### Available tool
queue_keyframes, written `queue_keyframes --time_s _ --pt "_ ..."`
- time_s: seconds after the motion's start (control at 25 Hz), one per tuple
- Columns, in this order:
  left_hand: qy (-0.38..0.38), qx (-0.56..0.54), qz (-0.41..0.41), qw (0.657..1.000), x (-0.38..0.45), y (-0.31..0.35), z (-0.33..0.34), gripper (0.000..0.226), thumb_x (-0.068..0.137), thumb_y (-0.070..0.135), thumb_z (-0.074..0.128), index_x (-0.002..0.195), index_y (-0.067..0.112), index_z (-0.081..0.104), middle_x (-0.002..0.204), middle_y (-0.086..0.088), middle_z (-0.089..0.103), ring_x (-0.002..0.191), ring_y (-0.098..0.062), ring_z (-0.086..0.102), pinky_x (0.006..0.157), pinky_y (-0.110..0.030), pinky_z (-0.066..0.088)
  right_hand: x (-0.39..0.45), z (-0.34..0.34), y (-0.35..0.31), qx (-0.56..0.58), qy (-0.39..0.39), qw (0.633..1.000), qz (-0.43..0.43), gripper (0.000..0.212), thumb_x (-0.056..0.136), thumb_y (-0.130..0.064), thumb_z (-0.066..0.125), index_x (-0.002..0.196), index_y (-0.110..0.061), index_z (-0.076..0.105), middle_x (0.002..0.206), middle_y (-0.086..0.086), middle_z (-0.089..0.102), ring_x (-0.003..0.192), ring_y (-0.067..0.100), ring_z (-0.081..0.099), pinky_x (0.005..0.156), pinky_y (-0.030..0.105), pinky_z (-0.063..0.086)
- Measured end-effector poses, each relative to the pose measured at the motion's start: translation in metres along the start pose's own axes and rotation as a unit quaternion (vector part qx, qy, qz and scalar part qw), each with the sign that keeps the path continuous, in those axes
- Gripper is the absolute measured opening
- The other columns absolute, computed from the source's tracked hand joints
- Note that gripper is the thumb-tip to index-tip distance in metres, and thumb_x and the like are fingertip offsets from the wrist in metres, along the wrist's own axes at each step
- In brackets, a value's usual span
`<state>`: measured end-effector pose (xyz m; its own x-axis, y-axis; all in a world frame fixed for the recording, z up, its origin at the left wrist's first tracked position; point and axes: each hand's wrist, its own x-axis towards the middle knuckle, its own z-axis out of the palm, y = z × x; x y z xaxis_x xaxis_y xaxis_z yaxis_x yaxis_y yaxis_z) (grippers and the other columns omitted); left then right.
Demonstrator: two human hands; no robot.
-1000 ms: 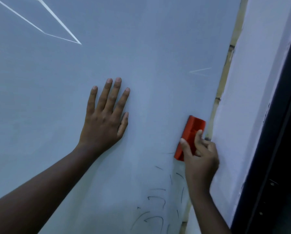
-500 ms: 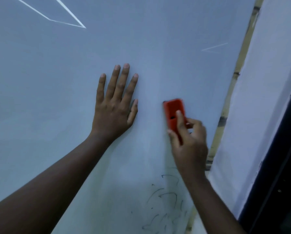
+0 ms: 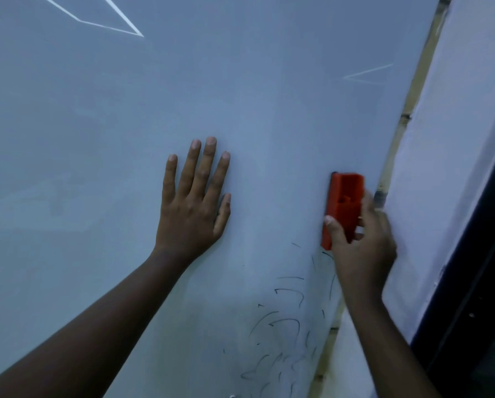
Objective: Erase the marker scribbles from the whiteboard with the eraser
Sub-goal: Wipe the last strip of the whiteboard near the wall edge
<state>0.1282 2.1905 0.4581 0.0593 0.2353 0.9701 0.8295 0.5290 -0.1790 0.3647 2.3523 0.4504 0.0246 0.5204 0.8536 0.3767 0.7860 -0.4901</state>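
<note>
Head view, right grip: The right hand (image 3: 361, 254) is closed around the lower half of the eraser (image 3: 344, 202), thumb on one long edge and fingers wrapped over the other. The fingers are blurred, so their exact placement cannot be read.
Head view, eraser: The orange block stands roughly upright, with its wiping face turned to the whiteboard (image 3: 269, 96). Its upper half projects above the grip. This hold leaves the full face free to wipe.
Head view, left hand: The left hand (image 3: 193, 208) lies flat on the board with fingers spread, holding nothing. It sits well apart from the grip, on the side away from the frame, level with the eraser. Judged purpose: bracing the body against the wiping force.
Head view, scribbles: The marker scribbles (image 3: 283, 334) begin just below the grip and continue downward toward the bottom of the picture. The nearest strokes almost touch the eraser's lower end.
Head view, board edge: The board frame (image 3: 407, 110) runs just beside the grip on its outer side, with a pale wall (image 3: 455, 139) beyond it. This limits sideways travel in that direction.
Head view, progress: The board above and level with the grip shows no dark strokes, only faint light lines. The remaining marks lie below, so the work appears partly done.
Head view, next move: A downward pass over the marks is judged necessary, with the face kept flat.
</note>
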Motion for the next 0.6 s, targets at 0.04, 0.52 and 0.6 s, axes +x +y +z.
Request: queue_keyframes --time_s 0.04,0.52,0.6 --pt "-0.001 0.000 0.002 1.000 -0.002 0.000 0.000 0.066 0.111 0.035 0.042 0.168 0.007 0.021 0.175 -0.020 0.015 0.163 -0.038 0.013 0.130 -0.062 0.013 -0.014 0.007 -0.008 -0.004 -0.019 0.999 -0.025 0.078 0.085 -0.030 0.083 0.153 -0.016 0.048 0.109 0.009 0.062 0.097 0.030 0.061 0.079 0.032 0.044" --pt "0.007 -0.006 0.004 1.000 -0.017 0.001 0.002 0.067 0.110 0.033 0.047 0.167 0.008 0.024 0.175 -0.019 0.018 0.163 -0.036 0.015 0.131 -0.060 0.014 -0.051 0.014 0.008 -0.018 -0.041 0.994 -0.096 0.077 0.075 -0.027 0.090 0.146 -0.021 0.059 0.105 0.002 0.064 0.092 0.022 0.059 0.072 0.028 0.048" --pt "0.009 -0.011 -0.005 1.000 -0.029 0.005 0.004 0.066 0.110 0.032 0.047 0.167 0.008 0.025 0.175 -0.018 0.018 0.163 -0.036 0.015 0.131 -0.060 0.014 -0.035 0.004 0.031 -0.016 -0.014 0.999 -0.026 0.075 0.080 -0.030 0.088 0.147 -0.016 0.058 0.102 0.005 0.065 0.088 0.025 0.063 0.074 0.030 0.048"
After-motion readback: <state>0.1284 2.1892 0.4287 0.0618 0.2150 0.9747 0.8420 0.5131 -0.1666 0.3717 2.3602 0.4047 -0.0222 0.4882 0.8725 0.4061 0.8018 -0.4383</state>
